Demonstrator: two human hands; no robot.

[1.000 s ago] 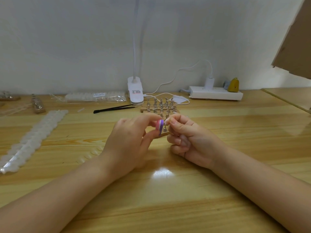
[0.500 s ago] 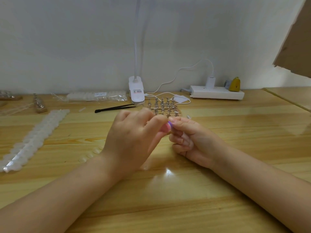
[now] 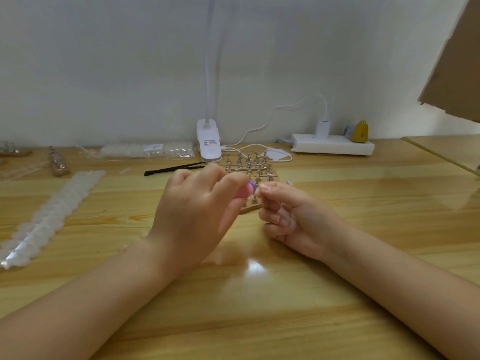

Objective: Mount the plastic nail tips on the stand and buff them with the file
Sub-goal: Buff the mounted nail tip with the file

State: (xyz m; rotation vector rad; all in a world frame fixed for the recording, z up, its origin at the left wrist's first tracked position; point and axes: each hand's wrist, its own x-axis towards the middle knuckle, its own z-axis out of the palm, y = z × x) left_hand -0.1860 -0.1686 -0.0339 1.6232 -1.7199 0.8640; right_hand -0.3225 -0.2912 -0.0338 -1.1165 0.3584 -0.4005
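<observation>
Since half a second ago the pink-and-purple file (image 3: pixel 245 191) has popped back into sight between the left fingertips; a second ago it sat lower and more upright against the peg. Left hand (image 3: pixel 193 211) pinches it between thumb and curled fingers, with only its rounded end showing: pink foam with a purple stripe, a bit blurred. It sits just beside the right hand's fingertips.

Right hand (image 3: pixel 291 216) is curled up, thumb and forefinger pinched at the top of a small metal peg (image 3: pixel 254 200). Can't tell if there's a nail tip under the fingers, it's too small and mostly hidden.

That peg stands on the near corner of the wooden stand (image 3: pixel 250 207), which lies on the table (image 3: pixel 337 229) right behind the hands. Farther back, the stand carries rows of little silver pegs (image 3: pixel 248 162), some with pale tips on top.

Black tweezers (image 3: pixel 172 168) lie left of the stand. A long strip of white nail tips (image 3: pixel 49 216) runs along the left side.
</observation>
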